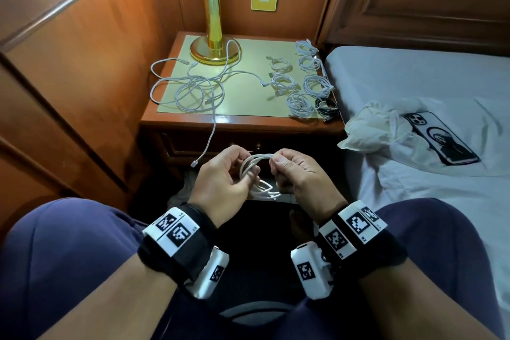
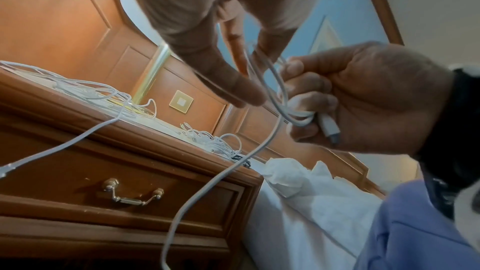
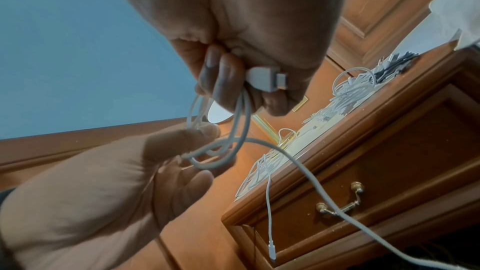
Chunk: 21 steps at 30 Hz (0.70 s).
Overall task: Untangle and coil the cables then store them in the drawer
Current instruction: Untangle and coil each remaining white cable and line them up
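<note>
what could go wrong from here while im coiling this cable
1. One tangled cable end hangs off the nightstand; catching it could drag the tangle down.
2. The free tail trails below the hands; it may snag the drawer handle.
3. The right hand pinches coil and plug together; loops may spring open.

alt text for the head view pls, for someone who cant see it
Two hands, left hand and right hand, coil a thin white cable above the lap. Ahead, a wooden nightstand holds a loose white cable tangle and several coiled cables.
</note>
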Tool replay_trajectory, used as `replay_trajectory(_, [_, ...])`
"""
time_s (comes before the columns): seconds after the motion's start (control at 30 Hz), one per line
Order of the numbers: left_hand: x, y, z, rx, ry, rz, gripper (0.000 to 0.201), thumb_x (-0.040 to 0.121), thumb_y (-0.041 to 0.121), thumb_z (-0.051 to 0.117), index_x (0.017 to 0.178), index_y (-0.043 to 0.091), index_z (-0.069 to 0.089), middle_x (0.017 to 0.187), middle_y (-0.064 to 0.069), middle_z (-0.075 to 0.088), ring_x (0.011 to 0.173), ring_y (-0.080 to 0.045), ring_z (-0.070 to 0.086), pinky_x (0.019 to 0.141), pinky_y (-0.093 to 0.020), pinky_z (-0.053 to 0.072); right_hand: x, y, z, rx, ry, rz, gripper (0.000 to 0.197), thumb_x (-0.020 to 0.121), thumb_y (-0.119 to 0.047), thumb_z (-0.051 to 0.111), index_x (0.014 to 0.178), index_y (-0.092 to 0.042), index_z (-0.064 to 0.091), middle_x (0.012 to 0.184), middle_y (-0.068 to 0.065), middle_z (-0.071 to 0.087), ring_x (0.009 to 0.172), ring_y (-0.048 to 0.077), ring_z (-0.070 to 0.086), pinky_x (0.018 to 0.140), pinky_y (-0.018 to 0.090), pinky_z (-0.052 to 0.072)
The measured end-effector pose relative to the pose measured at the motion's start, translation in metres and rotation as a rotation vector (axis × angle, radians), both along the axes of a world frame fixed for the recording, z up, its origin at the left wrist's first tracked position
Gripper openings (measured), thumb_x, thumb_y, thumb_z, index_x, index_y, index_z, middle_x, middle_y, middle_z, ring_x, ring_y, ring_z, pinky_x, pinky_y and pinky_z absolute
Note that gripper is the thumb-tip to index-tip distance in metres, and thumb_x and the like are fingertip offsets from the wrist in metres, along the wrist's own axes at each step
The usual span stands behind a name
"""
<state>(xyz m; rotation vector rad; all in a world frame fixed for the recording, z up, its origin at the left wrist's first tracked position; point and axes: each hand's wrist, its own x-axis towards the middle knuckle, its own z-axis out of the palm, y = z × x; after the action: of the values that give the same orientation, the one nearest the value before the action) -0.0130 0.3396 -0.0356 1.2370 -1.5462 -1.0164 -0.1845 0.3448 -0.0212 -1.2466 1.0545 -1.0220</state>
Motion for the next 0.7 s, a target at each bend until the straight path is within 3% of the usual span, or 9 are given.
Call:
replay_trajectory(0.1, [0.0,0.0,0.001,0.01,0.038,0.052,0.016,0.085,0.012,0.079,0.09,0.02,0.067,0.083,-0.007,0.067,0.067,-0.026,0.071,0.054,-0.033,0.06,-0.002,-0.003,-0.002,-0.007,0.009,-0.024,0.029,0.099,-0.02,0.044,0.072,-0.012,0.051,0.053,-0.012,0.038,0.048,0.003,0.033,0.047,0.013,0.029])
replay_trajectory(0.2, [0.003,-0.005,0.001,-0.045,0.004,0.207,0.027,0.076,0.017,0.087,0.083,0.023,0.062,0.071,0.001,0.061,0.062,-0.028,0.067,0.053,-0.038,0.06,-0.004,-0.007,-0.005,-0.028,0.045,-0.087,0.026,0.092,-0.028,0.045,0.07,-0.016,0.052,0.053,-0.01,0.038,0.046,0.004,0.033,0.046,0.013,0.028])
replay_trajectory(0.3, [0.006,-0.006,-0.004,-0.066,-0.087,0.241,0.023,0.078,0.014,0.084,0.073,0.023,0.063,0.067,0.002,0.066,0.06,-0.021,0.067,0.06,-0.04,0.06,-0.005,-0.009,-0.007,-0.017,0.032,-0.1,0.026,0.091,-0.029,0.046,0.069,-0.016,0.052,0.052,-0.011,0.038,0.045,0.003,0.032,0.046,0.012,0.028])
replay_trajectory(0.37, [0.003,-0.007,-0.003,-0.04,-0.147,0.233,0.021,0.079,0.01,0.08,0.074,0.023,0.065,0.068,0.004,0.066,0.059,-0.015,0.065,0.058,-0.034,0.057,-0.003,-0.008,-0.006,-0.017,0.029,-0.081,0.025,0.091,-0.028,0.045,0.071,-0.013,0.051,0.051,-0.012,0.037,0.045,0.002,0.032,0.046,0.012,0.028])
replay_trajectory(0.43, [-0.002,-0.006,0.001,0.075,0.024,0.192,0.016,0.084,0.002,0.075,0.078,0.015,0.068,0.067,0.003,0.065,0.053,-0.009,0.061,0.053,-0.024,0.053,-0.005,-0.006,-0.005,-0.032,0.031,-0.08,0.026,0.095,-0.024,0.045,0.072,-0.012,0.05,0.051,-0.012,0.036,0.044,0.002,0.03,0.043,0.011,0.026])
replay_trajectory(0.53, [0.001,-0.005,0.018,0.44,0.553,-0.027,0.007,0.09,-0.004,0.065,0.09,0.001,0.069,0.068,-0.006,0.061,0.048,-0.008,0.051,0.048,-0.022,0.051,-0.012,-0.008,0.001,-0.081,0.109,-0.137,0.028,0.095,-0.026,0.046,0.07,-0.014,0.052,0.052,-0.013,0.037,0.046,0.004,0.033,0.046,0.014,0.028])
replay_trajectory(0.6, [0.012,-0.008,0.026,0.564,0.584,-0.181,0.014,0.087,0.007,0.065,0.098,0.0,0.069,0.066,-0.002,0.053,0.043,-0.005,0.036,0.036,-0.016,0.033,-0.02,-0.011,0.005,-0.067,0.052,-0.206,0.031,0.099,-0.02,0.046,0.069,-0.012,0.051,0.05,-0.012,0.035,0.046,0.005,0.031,0.046,0.015,0.027])
replay_trajectory(0.63, [0.019,-0.011,0.027,0.555,0.534,-0.214,0.021,0.084,0.014,0.067,0.099,0.0,0.069,0.062,-0.001,0.048,0.041,-0.004,0.03,0.035,-0.015,0.022,-0.024,-0.013,0.007,-0.047,-0.008,-0.244,0.034,0.102,-0.015,0.044,0.069,-0.011,0.05,0.049,-0.011,0.033,0.044,0.004,0.028,0.045,0.016,0.025])
replay_trajectory(0.7, [0.031,-0.018,0.027,0.45,0.416,-0.174,0.029,0.08,0.023,0.07,0.095,-0.003,0.07,0.058,0.0,0.042,0.04,-0.005,0.026,0.037,-0.015,0.014,-0.033,-0.016,0.013,-0.024,-0.116,-0.294,0.035,0.103,-0.011,0.043,0.068,-0.009,0.049,0.05,-0.008,0.029,0.044,0.004,0.024,0.043,0.015,0.024])
